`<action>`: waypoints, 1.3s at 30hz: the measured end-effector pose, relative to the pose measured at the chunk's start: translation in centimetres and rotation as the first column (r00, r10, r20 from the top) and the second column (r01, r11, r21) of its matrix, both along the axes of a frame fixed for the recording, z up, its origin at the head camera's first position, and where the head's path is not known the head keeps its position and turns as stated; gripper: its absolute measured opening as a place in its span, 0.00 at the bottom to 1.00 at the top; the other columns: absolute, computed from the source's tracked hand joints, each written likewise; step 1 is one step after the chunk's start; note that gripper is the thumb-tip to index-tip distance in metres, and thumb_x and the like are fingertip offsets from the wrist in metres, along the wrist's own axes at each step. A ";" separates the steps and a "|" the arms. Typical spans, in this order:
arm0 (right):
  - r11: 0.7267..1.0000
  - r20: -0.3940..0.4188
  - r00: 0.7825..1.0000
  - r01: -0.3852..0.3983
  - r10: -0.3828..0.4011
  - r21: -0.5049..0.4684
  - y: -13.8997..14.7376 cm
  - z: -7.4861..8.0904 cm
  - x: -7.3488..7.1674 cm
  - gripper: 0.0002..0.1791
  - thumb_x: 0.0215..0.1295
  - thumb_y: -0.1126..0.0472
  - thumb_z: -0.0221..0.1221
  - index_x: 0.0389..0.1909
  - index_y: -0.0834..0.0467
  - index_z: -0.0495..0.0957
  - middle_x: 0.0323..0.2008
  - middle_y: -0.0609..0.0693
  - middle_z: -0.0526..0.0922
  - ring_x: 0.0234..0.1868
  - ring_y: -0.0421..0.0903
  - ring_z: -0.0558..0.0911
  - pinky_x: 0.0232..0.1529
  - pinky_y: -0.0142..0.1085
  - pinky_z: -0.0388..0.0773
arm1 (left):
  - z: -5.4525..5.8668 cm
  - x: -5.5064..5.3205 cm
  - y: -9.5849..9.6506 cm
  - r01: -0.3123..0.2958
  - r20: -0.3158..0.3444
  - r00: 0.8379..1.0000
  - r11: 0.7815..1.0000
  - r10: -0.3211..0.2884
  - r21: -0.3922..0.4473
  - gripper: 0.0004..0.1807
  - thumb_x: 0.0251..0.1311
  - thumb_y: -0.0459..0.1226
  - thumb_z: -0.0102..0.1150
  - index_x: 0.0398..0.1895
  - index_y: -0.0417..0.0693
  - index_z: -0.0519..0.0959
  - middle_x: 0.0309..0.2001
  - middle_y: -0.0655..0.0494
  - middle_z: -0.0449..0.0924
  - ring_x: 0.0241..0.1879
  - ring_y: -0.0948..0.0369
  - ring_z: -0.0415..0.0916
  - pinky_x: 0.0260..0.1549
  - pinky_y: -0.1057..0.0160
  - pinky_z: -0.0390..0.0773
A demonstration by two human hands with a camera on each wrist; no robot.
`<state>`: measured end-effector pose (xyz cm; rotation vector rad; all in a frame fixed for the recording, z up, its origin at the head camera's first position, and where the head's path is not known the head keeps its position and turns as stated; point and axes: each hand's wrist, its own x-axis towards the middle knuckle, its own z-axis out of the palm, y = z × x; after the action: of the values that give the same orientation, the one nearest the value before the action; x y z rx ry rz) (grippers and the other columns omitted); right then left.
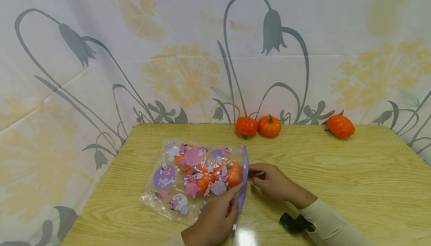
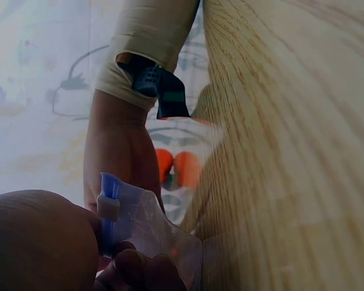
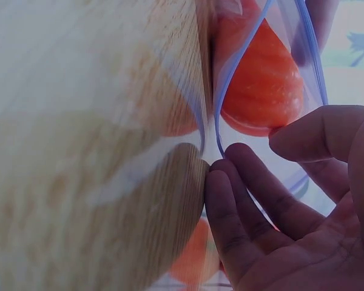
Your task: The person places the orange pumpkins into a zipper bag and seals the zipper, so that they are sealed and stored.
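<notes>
A clear zip bag [image 1: 153, 197] with cartoon prints and a purple zip edge [image 1: 245, 156] lies on the table. Several small orange toy pumpkins [image 1: 234, 174] show through its plastic. My left hand [image 1: 215, 216] pinches the bag near the lower end of the zip edge; the white slider [image 2: 108, 208] hangs beside the thumb. At the bag's mouth is my right hand [image 1: 274, 184], its fingers extended and touching the lower lip. In the right wrist view the mouth gapes, and the right thumb lies against or close to a pumpkin [image 3: 264, 85] just inside.
Two toy pumpkins [image 1: 257, 126] sit side by side at the table's back edge. Another pumpkin [image 1: 341, 126] lies at the back right. A black device [image 1: 294, 222] is strapped at the right wrist. Behind the wooden table [image 1: 336, 163] hangs a flower-printed cloth [image 1: 202, 21].
</notes>
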<state>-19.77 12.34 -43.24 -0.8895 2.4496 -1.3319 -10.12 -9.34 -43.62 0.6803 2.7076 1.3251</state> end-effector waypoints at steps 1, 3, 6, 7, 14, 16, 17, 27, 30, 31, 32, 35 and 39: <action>1.000 -0.001 1.000 -0.001 0.001 0.001 0.0 0.0 0.0 0.21 0.65 0.73 0.52 0.58 0.65 0.79 0.54 0.59 0.84 0.56 0.56 0.82 0.53 0.36 0.80 | 0.0 0.0 0.0 -0.001 0.002 1.000 1.000 0.001 0.000 0.26 0.72 0.34 0.49 0.73 0.54 0.67 0.20 0.69 0.61 0.16 0.77 0.55 0.17 0.76 0.63; 1.000 -0.002 1.000 -0.002 0.002 0.001 -0.1 0.1 -0.1 0.21 0.65 0.72 0.53 0.58 0.64 0.80 0.54 0.58 0.84 0.56 0.56 0.82 0.53 0.36 0.80 | 0.1 0.0 -0.1 -0.004 0.010 1.000 1.000 0.004 0.002 0.26 0.72 0.34 0.49 0.73 0.54 0.67 0.20 0.69 0.61 0.16 0.76 0.55 0.17 0.76 0.63; 1.000 -0.004 1.000 -0.003 0.003 0.004 -0.2 0.1 -0.1 0.20 0.65 0.72 0.53 0.57 0.63 0.81 0.54 0.57 0.84 0.56 0.55 0.82 0.53 0.36 0.80 | 0.1 -0.1 -0.2 -0.008 0.022 1.000 1.000 0.008 0.007 0.26 0.72 0.34 0.49 0.73 0.54 0.67 0.20 0.69 0.61 0.16 0.76 0.56 0.17 0.76 0.63; 1.000 -0.006 1.000 -0.004 0.004 0.005 -0.2 0.2 -0.1 0.20 0.65 0.72 0.53 0.57 0.63 0.81 0.54 0.57 0.84 0.56 0.54 0.82 0.53 0.36 0.80 | 0.1 -0.1 -0.2 -0.009 0.025 1.000 1.000 0.009 0.008 0.27 0.72 0.34 0.49 0.73 0.54 0.67 0.20 0.69 0.62 0.16 0.76 0.56 0.17 0.76 0.63; 0.999 -0.032 0.999 0.006 -0.005 0.035 -0.2 0.8 -0.3 0.18 0.67 0.70 0.54 0.56 0.62 0.81 0.52 0.57 0.85 0.52 0.54 0.84 0.50 0.37 0.81 | 0.0 -0.1 -0.4 -0.005 -0.005 1.000 1.000 0.005 0.012 0.26 0.72 0.34 0.49 0.73 0.53 0.67 0.20 0.69 0.62 0.16 0.77 0.56 0.17 0.76 0.65; 0.998 -0.050 0.998 0.045 -0.042 0.051 0.0 1.1 -0.3 0.17 0.68 0.70 0.55 0.55 0.63 0.81 0.51 0.58 0.85 0.50 0.53 0.84 0.49 0.39 0.83 | -0.2 0.0 -0.4 0.001 -0.028 1.000 1.000 0.000 0.015 0.26 0.72 0.33 0.50 0.72 0.51 0.67 0.21 0.69 0.63 0.17 0.77 0.56 0.18 0.77 0.66; 0.996 -0.064 0.996 0.073 -0.069 0.059 0.0 1.2 -0.3 0.16 0.68 0.70 0.55 0.54 0.62 0.82 0.50 0.58 0.85 0.49 0.53 0.84 0.47 0.38 0.83 | -0.2 0.0 -0.4 0.002 -0.034 0.999 1.000 -0.002 0.018 0.26 0.71 0.33 0.50 0.72 0.50 0.67 0.22 0.69 0.63 0.17 0.78 0.56 0.18 0.77 0.66; 0.942 -0.445 0.880 0.275 -0.165 0.194 0.5 2.4 -2.3 0.14 0.65 0.67 0.62 0.51 0.62 0.83 0.47 0.55 0.85 0.39 0.47 0.82 0.41 0.45 0.83 | -0.7 0.2 -0.3 -0.006 -0.023 1.000 1.000 0.006 0.025 0.27 0.70 0.31 0.52 0.72 0.50 0.68 0.23 0.69 0.67 0.17 0.78 0.58 0.19 0.77 0.69; 0.921 -0.533 0.833 0.312 -0.146 0.234 0.7 2.7 -3.5 0.14 0.64 0.65 0.64 0.51 0.62 0.83 0.47 0.57 0.85 0.43 0.53 0.83 0.43 0.48 0.83 | -0.8 0.1 -0.3 0.003 -0.025 1.000 1.000 -0.002 0.022 0.27 0.70 0.31 0.52 0.72 0.49 0.68 0.23 0.70 0.67 0.17 0.79 0.58 0.17 0.77 0.69; 0.915 -0.559 0.818 0.319 -0.135 0.246 0.7 2.7 -4.0 0.15 0.64 0.65 0.64 0.51 0.62 0.83 0.47 0.58 0.84 0.45 0.55 0.83 0.45 0.49 0.83 | -0.8 0.1 -0.2 0.008 -0.027 1.000 1.000 -0.007 0.022 0.27 0.70 0.31 0.52 0.72 0.49 0.67 0.22 0.70 0.66 0.16 0.79 0.57 0.17 0.77 0.69; 0.911 -0.586 0.801 0.323 -0.119 0.257 0.7 2.8 -4.4 0.15 0.63 0.65 0.64 0.51 0.62 0.82 0.47 0.58 0.84 0.49 0.57 0.83 0.48 0.50 0.83 | -0.8 0.1 -0.2 0.012 -0.024 1.000 1.000 -0.011 0.023 0.27 0.70 0.31 0.52 0.72 0.49 0.67 0.21 0.70 0.66 0.16 0.79 0.57 0.16 0.77 0.68; 0.900 -0.638 0.768 0.319 -0.062 0.297 0.5 2.8 -5.7 0.18 0.62 0.64 0.66 0.53 0.62 0.81 0.49 0.58 0.82 0.51 0.57 0.82 0.51 0.51 0.82 | -0.6 0.0 -0.1 0.017 -0.018 1.000 1.000 -0.017 0.020 0.27 0.70 0.32 0.51 0.73 0.49 0.67 0.20 0.70 0.63 0.15 0.79 0.55 0.15 0.77 0.67; 0.873 -0.687 0.726 0.319 0.025 0.369 -0.1 2.8 -7.4 0.23 0.60 0.64 0.67 0.57 0.61 0.79 0.55 0.61 0.79 0.53 0.59 0.80 0.51 0.51 0.82 | -0.4 0.0 0.1 0.010 -0.002 1.000 1.000 -0.010 0.019 0.28 0.71 0.32 0.51 0.73 0.52 0.66 0.19 0.70 0.61 0.14 0.78 0.55 0.14 0.77 0.66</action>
<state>-27.14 12.20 -40.46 -1.2034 3.2439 -0.3797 -10.13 -9.29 -44.05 0.6967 2.6928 1.3510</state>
